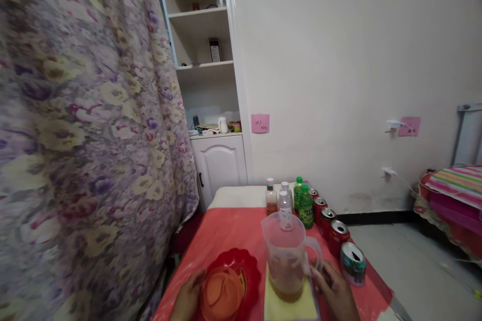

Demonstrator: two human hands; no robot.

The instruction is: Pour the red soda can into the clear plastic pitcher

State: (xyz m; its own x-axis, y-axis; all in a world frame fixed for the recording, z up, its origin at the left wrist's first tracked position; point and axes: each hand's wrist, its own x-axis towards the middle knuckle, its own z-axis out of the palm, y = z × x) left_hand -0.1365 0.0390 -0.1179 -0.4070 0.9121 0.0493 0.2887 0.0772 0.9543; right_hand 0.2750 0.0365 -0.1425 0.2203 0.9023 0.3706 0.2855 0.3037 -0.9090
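Note:
A clear plastic pitcher (285, 253) with brownish liquid in its lower part stands on a yellow pad (273, 306) on the red-covered table. The fingers of my right hand (332, 286) are closed at the lower end of its handle. To the left, my left hand (189, 295) is at the side of an orange container (223, 293), its fingers curled against the rim. That container sits over the near left part of a red scalloped dish (253, 275), in which something yellowish shows.
Clear bottles (270, 198), green bottles (306, 208) and several cans (339, 235) line the right side of the table (222, 220). A teal can (353, 263) stands beside my right hand. A floral curtain (94, 135) hangs left; a shelf cabinet (220, 160) stands behind.

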